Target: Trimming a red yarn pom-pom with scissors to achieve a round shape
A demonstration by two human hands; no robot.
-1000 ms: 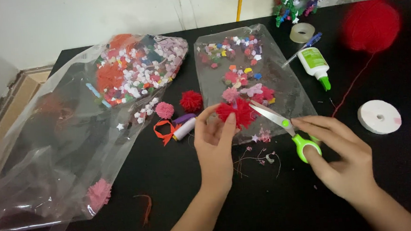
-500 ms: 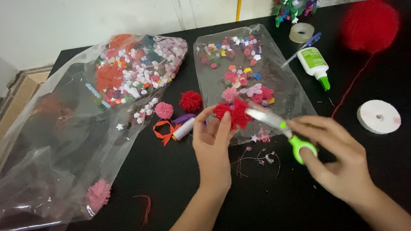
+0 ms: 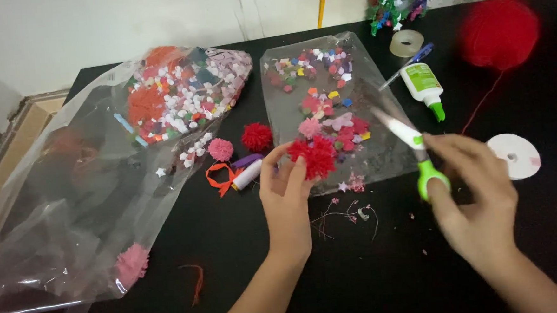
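A red pompom (image 3: 313, 156) is pinched between the fingertips of the left hand (image 3: 286, 197), which is closed on it above the black table (image 3: 246, 266). Green-handled scissors (image 3: 415, 150) are gripped in the right hand (image 3: 474, 197), just right of the pompom; the hand is clamped around the handles, and the blades, blurred, are angled up and left. Whether the blades are apart cannot be told.

The pompom is held over the near edge of a flat clear bag (image 3: 333, 109) strewn with small coloured paper pieces. Just left of the pompom a second red pompom (image 3: 256, 136) and a pink pompom (image 3: 220, 149) lie on the table, with a white spool (image 3: 249, 174) and an orange ribbon (image 3: 219, 177) below them. Farther left a large clear bag (image 3: 102, 185) filled with paper scraps is spread out, a pink pompom (image 3: 132, 264) inside its near corner. Below the held pompom, thread scraps (image 3: 345, 213) are scattered. Well right of it lie a glue bottle (image 3: 424, 88), a tape roll (image 3: 406, 42), a red yarn ball (image 3: 498, 34) and a white disc (image 3: 515, 155).
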